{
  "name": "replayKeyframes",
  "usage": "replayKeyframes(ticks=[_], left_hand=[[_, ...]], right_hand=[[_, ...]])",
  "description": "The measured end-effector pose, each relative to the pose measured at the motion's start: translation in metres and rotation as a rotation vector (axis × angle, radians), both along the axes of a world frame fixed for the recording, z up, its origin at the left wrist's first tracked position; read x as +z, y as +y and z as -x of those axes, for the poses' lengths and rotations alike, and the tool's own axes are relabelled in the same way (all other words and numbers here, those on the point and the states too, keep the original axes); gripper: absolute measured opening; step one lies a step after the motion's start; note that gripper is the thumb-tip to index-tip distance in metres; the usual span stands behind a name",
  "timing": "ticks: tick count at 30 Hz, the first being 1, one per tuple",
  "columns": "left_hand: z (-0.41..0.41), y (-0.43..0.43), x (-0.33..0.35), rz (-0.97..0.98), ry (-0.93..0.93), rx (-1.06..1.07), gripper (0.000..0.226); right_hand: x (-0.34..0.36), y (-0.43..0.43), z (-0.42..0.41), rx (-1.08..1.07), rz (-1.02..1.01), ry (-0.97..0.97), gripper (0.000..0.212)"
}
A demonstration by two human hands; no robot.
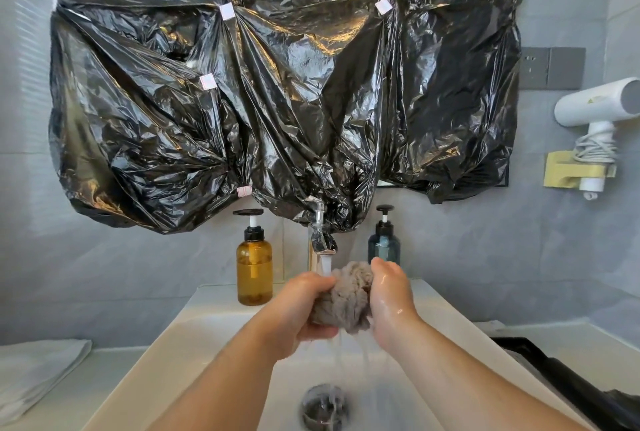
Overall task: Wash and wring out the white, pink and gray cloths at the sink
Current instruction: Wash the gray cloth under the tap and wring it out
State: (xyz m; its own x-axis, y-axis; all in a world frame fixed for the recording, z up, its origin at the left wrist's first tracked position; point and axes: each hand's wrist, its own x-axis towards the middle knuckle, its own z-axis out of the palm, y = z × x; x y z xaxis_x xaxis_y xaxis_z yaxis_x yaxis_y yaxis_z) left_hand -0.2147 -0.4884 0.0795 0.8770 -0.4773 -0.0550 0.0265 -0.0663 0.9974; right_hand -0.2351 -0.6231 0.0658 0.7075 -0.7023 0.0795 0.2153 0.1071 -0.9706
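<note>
- Head view: my left hand and right hand both clench the bunched gray cloth.
- It sits under the running faucet, above the sink drain, dripping.

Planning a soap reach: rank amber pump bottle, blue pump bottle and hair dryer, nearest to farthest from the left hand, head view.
1. amber pump bottle, behind-left of the left hand
2. blue pump bottle, back right
3. hair dryer, on right wall
</note>
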Motion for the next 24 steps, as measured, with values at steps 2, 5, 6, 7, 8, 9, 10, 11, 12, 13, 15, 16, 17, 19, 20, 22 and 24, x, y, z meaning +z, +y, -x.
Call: replayKeyframes(ticks=[2,5,6,7,8,9,10,11,12,13,15,16,17,19,20,22,24], left_hand=[[-0.01,0.002,0.001,0.163,0.081,0.244,0.012],[-0.016,0.003,0.001,0.463,0.209,0.374,0.022],[-0.014,0.002,0.001,0.457,0.189,0.347,0.028],[-0.011,0.0,-0.001,0.391,0.125,0.316,0.034],[-0.007,-0.002,-0.002,0.322,0.056,0.299,0.035],[-0.006,-0.003,-0.004,0.271,-0.006,0.308,0.032],[-0.004,-0.004,-0.004,0.221,-0.068,0.34,0.028],[-0.003,-0.004,-0.004,0.178,-0.127,0.371,0.026],[-0.004,-0.004,-0.006,0.145,-0.162,0.378,0.025],[-0.005,-0.006,-0.005,0.101,-0.191,0.378,0.024],[-0.003,-0.008,-0.002,-0.065,-0.251,0.343,0.014],[-0.002,-0.008,-0.001,-0.163,-0.291,0.329,0.012],[0.0,-0.008,0.0,-0.218,-0.337,0.289,0.016],[0.005,-0.007,-0.001,-0.24,-0.455,0.152,0.026],[0.008,-0.006,-0.001,-0.261,-0.458,0.079,0.03],[0.012,-0.004,-0.004,-0.295,-0.392,-0.06,0.024],[0.011,-0.003,-0.003,-0.269,-0.272,-0.13,0.026]], right_hand=[[0.001,0.002,0.001,0.108,-0.088,-0.015,0.025],[-0.002,0.017,0.008,0.264,0.008,0.028,0.023],[-0.004,0.023,0.01,0.315,0.085,0.038,0.025],[-0.006,0.028,0.012,0.347,0.178,0.041,0.027],[-0.009,0.031,0.013,0.368,0.259,0.031,0.03],[-0.009,0.035,0.015,0.362,0.324,0.024,0.031],[-0.009,0.038,0.017,0.336,0.365,0.017,0.031],[-0.008,0.04,0.019,0.307,0.401,0.011,0.031],[-0.009,0.042,0.02,0.281,0.431,0.004,0.031],[-0.012,0.044,0.02,0.259,0.465,0.014,0.032],[-0.015,0.048,0.018,0.242,0.436,0.046,0.033],[-0.015,0.049,0.016,0.236,0.395,0.057,0.034],[-0.015,0.047,0.013,0.21,0.378,0.076,0.035],[-0.009,0.039,0.013,0.173,0.391,0.14,0.042],[-0.005,0.035,0.015,0.159,0.378,0.155,0.049],[0.0,0.026,0.016,0.151,0.379,0.159,0.054],[0.004,0.019,0.016,0.118,0.28,0.122,0.034]])
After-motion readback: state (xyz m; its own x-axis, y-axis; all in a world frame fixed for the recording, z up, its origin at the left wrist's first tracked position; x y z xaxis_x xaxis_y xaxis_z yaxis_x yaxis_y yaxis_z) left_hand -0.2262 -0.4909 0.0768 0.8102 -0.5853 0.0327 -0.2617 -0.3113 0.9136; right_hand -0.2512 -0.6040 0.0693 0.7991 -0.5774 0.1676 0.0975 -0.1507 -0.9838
